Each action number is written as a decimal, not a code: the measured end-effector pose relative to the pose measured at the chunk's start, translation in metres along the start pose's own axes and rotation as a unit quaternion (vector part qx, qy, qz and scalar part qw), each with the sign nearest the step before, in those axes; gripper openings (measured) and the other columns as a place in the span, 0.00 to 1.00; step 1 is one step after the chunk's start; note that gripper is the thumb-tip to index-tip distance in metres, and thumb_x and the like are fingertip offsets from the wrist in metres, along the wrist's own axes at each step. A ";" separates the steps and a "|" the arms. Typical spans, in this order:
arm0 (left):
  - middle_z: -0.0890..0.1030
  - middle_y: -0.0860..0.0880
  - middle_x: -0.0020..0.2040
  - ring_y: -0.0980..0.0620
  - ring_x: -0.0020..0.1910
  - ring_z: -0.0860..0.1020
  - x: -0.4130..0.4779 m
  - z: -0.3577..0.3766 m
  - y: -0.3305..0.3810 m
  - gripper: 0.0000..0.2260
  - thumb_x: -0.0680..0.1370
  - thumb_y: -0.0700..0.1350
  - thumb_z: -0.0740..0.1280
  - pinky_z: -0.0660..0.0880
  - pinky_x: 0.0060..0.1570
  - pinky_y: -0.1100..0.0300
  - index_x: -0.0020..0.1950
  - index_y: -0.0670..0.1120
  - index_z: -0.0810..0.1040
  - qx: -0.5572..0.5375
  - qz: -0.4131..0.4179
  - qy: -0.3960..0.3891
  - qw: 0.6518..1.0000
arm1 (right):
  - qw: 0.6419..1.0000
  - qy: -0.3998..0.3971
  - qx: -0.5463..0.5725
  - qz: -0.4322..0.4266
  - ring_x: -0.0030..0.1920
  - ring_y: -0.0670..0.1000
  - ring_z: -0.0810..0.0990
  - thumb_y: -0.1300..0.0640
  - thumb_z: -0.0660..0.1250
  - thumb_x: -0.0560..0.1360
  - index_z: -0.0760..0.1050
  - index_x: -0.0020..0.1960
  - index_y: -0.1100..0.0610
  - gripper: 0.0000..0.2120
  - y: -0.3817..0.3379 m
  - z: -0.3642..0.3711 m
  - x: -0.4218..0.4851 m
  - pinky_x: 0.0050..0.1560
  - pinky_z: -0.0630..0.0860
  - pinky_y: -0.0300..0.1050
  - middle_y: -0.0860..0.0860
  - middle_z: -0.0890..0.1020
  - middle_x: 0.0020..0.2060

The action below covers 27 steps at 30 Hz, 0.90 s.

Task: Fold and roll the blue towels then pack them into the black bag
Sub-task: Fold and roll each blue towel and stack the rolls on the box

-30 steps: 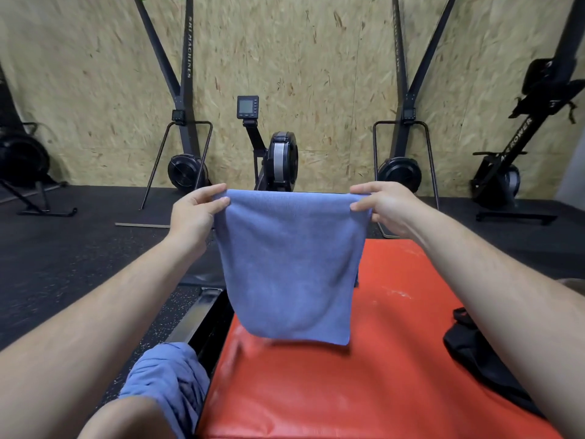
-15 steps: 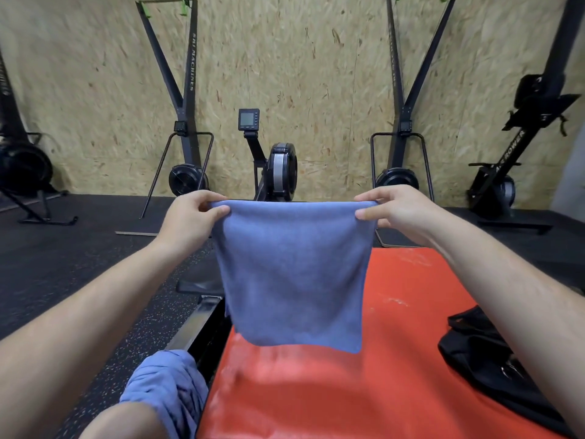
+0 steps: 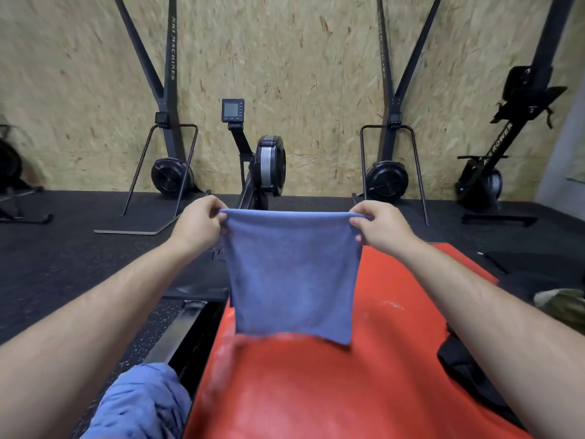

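We pinch the top corners of a soft blue rectangular towel (image 3: 292, 274) with our left hand (image 3: 198, 224) and right hand (image 3: 381, 228), hanging it above the red padded mat (image 3: 316, 391), the black fabric bag (image 3: 465, 372) lying at its right edge.

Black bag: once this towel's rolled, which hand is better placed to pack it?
Probably right. The black bag lies beside the right hand's forearm; the left hand sits across the red mat.

A chipboard wall (image 3: 285, 58) backs a black rubber floor (image 3: 63, 248). Two ski machines (image 3: 167, 122) and a rowing machine (image 3: 269, 166) stand against it; a red mat (image 3: 380, 375) lies nearest.
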<state>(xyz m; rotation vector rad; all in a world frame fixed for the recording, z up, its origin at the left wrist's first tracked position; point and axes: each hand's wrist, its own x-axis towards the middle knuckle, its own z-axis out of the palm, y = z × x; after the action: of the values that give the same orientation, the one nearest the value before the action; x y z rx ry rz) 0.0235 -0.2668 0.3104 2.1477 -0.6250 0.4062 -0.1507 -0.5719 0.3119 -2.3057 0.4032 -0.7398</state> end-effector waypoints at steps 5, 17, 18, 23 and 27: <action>0.84 0.46 0.39 0.48 0.40 0.84 -0.017 0.008 -0.018 0.04 0.79 0.39 0.67 0.80 0.46 0.51 0.46 0.46 0.79 -0.057 -0.010 -0.029 0.998 | 1.000 -0.006 0.022 0.000 0.38 0.48 0.84 0.60 0.67 0.75 0.80 0.44 0.52 0.04 0.020 0.008 -0.013 0.46 0.80 0.50 0.49 0.85 0.34; 0.83 0.47 0.41 0.52 0.40 0.77 -0.154 0.088 -0.130 0.06 0.79 0.46 0.69 0.75 0.47 0.52 0.46 0.44 0.81 0.004 -0.078 -0.189 0.979 | 0.981 -0.174 -0.049 0.063 0.27 0.40 0.72 0.57 0.72 0.77 0.81 0.47 0.57 0.03 0.155 0.087 -0.133 0.34 0.70 0.42 0.50 0.80 0.30; 0.83 0.48 0.40 0.54 0.39 0.76 -0.160 0.092 -0.135 0.06 0.79 0.45 0.70 0.74 0.46 0.53 0.46 0.43 0.82 -0.004 -0.088 -0.200 0.976 | 0.978 -0.193 -0.049 0.065 0.29 0.40 0.72 0.57 0.72 0.77 0.82 0.47 0.57 0.04 0.159 0.087 -0.137 0.36 0.71 0.42 0.51 0.82 0.33; 0.78 0.52 0.27 0.58 0.26 0.71 -0.177 0.091 -0.132 0.21 0.82 0.53 0.64 0.68 0.29 0.67 0.37 0.40 0.80 -0.060 -0.154 -0.253 0.953 | 0.957 -0.275 -0.004 0.092 0.29 0.40 0.75 0.50 0.61 0.83 0.79 0.39 0.56 0.18 0.158 0.078 -0.145 0.38 0.71 0.40 0.50 0.81 0.29; 0.83 0.49 0.33 0.59 0.29 0.74 -0.179 0.105 -0.135 0.16 0.81 0.52 0.67 0.71 0.35 0.63 0.39 0.44 0.83 -0.047 -0.111 -0.273 0.954 | 0.960 -0.256 -0.090 0.061 0.35 0.42 0.79 0.50 0.64 0.81 0.81 0.41 0.55 0.14 0.158 0.089 -0.147 0.40 0.72 0.37 0.50 0.86 0.36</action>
<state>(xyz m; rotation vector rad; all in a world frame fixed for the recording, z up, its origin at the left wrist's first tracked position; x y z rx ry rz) -0.0403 -0.2284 0.0744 2.2104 -0.6735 -0.3506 -0.2258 -0.5728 0.0910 -2.5019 0.3765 -0.0305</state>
